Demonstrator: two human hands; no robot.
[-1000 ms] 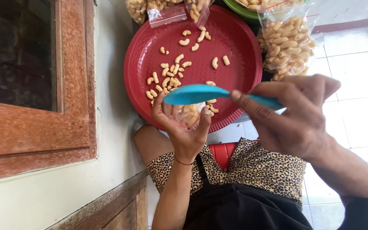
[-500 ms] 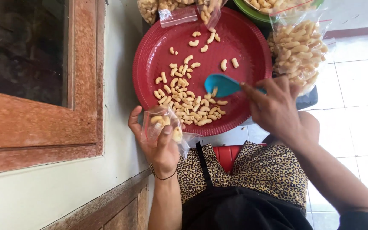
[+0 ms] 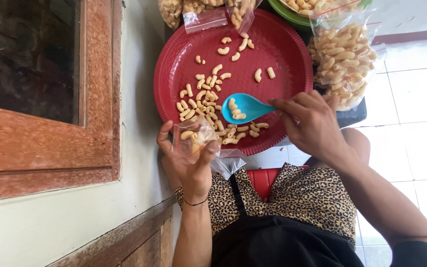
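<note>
The left hand [image 3: 190, 160] holds a small clear bag [image 3: 195, 140] upright by its sides, thumb on one side and fingers on the other, its grip closed around the plastic; a few pale macaroni-shaped snacks sit in the bottom of the bag, and a loose flap of plastic hangs toward the person's lap. The bag is just at the near rim of the red tray [image 3: 282, 44], touching or almost touching it; which one, I cannot tell. The right hand [image 3: 315, 126] pinches the handle of a blue spoon [image 3: 244, 108] between thumb and fingers, its grip tight on the handle. The spoon's bowl faces up and carries a few snacks, and it hovers over the near part of the tray, just beside the bag's mouth. Loose snacks [image 3: 208, 101] lie scattered on the tray, thickest in a pile on the near left side under and beside the spoon. At the tray's far edge lie filled bags [image 3: 344, 59] of the same snacks, one to the right and others at the top, with a green bowl [image 3: 292, 17] partly showing behind them. A wooden frame [image 3: 95, 89] stands at the left, and white floor tiles [image 3: 416, 113] show at the right.
</note>
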